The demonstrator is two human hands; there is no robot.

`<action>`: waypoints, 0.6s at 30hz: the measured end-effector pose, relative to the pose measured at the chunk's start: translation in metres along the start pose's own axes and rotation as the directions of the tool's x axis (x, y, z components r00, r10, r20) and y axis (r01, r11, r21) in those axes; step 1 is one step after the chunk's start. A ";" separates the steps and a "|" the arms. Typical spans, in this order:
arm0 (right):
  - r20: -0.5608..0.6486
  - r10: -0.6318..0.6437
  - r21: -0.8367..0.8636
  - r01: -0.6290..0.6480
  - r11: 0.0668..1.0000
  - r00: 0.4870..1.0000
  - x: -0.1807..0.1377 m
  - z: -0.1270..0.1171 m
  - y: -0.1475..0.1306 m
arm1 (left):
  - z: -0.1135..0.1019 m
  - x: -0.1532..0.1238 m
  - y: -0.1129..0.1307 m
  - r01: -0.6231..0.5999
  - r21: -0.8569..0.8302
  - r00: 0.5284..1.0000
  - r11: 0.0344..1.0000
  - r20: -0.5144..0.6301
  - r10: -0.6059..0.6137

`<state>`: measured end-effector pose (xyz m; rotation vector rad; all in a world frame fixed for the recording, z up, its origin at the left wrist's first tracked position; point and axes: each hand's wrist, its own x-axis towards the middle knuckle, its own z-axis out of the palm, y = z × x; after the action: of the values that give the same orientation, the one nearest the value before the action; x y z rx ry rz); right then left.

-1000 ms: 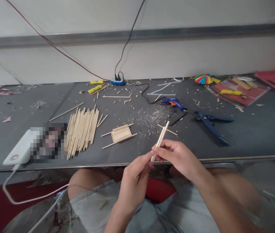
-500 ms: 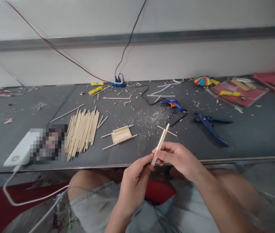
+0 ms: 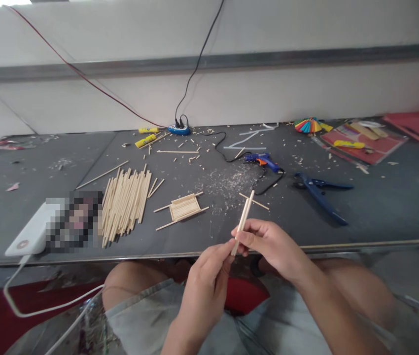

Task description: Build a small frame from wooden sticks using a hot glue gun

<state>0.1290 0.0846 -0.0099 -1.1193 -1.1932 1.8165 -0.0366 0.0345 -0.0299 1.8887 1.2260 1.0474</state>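
Two thin wooden sticks (image 3: pixel 245 212) lie side by side between my hands, tilted up and away from me, one reaching past the other at the far end. My right hand (image 3: pixel 268 241) pinches them between thumb and fingers near their lower part. My left hand (image 3: pixel 211 281) grips their near end, its fingertips touching those of the right. Beyond the held sticks, a single stick (image 3: pixel 261 202) lies on the table. To the left rests a small stick-built frame (image 3: pixel 185 209) with longer sticks jutting from its sides. A pile of wooden sticks (image 3: pixel 125 207) lies farther left.
Blue cutting pliers (image 3: pixel 322 199) lie at the right, with a blue glue gun (image 3: pixel 263 160) and its black cord behind. A white power bank (image 3: pixel 32 231) with a cable sits at left. Stick offcuts scatter across the dark table (image 3: pixel 202 246); a blue power socket (image 3: pixel 179 129) stands by the wall.
Both hands keep hold of the sticks, which have shifted slightly left and down and stand a little more upright. Things on the table stay where they were.
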 end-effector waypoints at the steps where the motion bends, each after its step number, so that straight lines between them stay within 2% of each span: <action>1: 0.007 0.001 0.016 -0.001 1.000 1.000 0.000 -0.001 0.001 | 0.000 0.000 0.000 -0.011 0.000 1.000 1.000 -0.001 0.011; 10: -0.008 -0.006 0.021 0.006 1.000 1.000 -0.002 -0.001 0.000 | 0.002 0.004 0.003 0.063 -0.058 0.998 0.996 -0.003 -0.063; 18: 0.005 -0.011 0.055 0.010 0.998 1.000 -0.006 -0.006 -0.002 | -0.002 0.013 0.011 0.067 -0.071 0.997 0.995 0.054 -0.063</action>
<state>0.1370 0.0818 -0.0077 -1.0763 -1.1431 1.8339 -0.0304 0.0426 -0.0164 1.7974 1.1964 0.9898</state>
